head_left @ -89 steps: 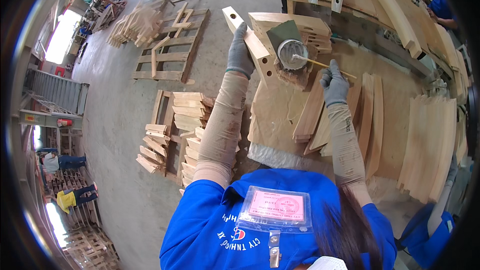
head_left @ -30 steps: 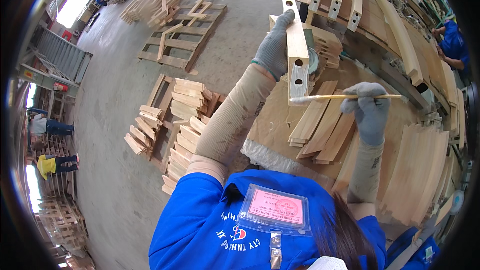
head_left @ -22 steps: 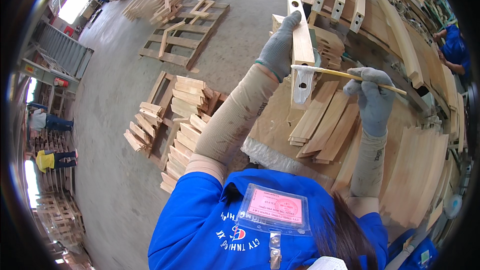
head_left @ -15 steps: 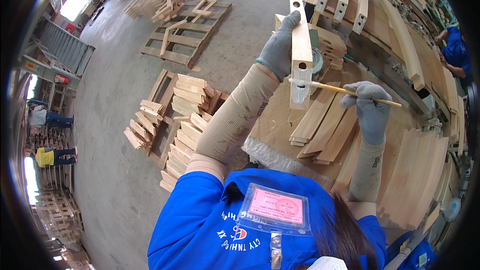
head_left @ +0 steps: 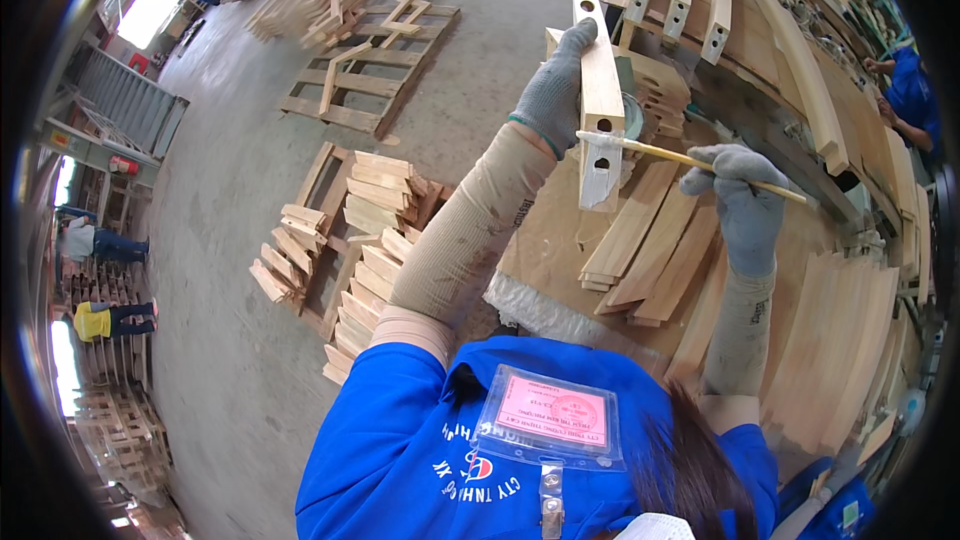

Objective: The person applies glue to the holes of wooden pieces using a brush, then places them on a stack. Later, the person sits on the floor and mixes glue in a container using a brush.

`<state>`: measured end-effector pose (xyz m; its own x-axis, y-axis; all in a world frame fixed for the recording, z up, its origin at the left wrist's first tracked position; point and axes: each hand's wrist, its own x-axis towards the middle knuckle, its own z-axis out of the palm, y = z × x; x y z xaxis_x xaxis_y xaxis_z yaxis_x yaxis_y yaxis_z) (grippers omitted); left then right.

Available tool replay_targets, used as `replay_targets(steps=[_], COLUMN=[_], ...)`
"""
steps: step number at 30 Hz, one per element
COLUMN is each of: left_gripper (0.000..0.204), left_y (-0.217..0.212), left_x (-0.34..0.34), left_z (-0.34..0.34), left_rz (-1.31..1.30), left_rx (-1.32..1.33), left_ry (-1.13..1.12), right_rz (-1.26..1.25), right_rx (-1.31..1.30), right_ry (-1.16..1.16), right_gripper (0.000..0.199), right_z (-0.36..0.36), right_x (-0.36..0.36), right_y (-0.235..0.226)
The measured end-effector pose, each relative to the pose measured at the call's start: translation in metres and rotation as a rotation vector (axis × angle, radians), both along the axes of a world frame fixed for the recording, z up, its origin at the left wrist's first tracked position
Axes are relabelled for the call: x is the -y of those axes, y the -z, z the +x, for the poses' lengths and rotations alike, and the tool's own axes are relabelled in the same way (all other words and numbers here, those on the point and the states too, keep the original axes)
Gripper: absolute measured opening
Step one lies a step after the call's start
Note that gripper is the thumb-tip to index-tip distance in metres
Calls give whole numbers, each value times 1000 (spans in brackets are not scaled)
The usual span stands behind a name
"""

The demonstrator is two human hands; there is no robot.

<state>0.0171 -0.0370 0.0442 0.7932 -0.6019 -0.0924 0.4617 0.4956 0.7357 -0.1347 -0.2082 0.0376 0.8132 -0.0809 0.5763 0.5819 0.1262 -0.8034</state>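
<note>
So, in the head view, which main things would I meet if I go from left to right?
Person in a yellow shirt → upper wooden pallet → left hand → held wooden bar → right hand → blue shirt of a co-worker.

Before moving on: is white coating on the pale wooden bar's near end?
On: white coating shows on the bar below its lower hole; full coverage unclear.

Bare wood, matt knit, glossy plastic

Your grey gloves [head_left: 556, 90] are matt knit; your block [head_left: 603, 80] is smooth bare wood, streaked white; your badge holder [head_left: 552, 454] is shiny clear plastic, its clip [head_left: 551, 504] glossy metal.
</note>
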Motion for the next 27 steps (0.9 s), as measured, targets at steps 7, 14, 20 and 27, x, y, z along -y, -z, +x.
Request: replay_targets(steps=[7,14,20,27], left_gripper=[50,51,53,40], left_y=[1,1,11,15], left_x=[-5,0,-5,-2], left_z=[5,3,17,22], left_rz=[-13,10,-47,-88], left_rx=[24,9,29,-96], left_ry=[10,27,31,36], right_rz=[-62,85,-75,112], right_rx=[-49,-45,-78,-57], right_ry=[-107,-48,-104,-54], right_gripper=[6,8,5,8], right_z=[-11,-2,-16,-12], right_x=[4,10,9,-2], right_y=[8,4,15,13])
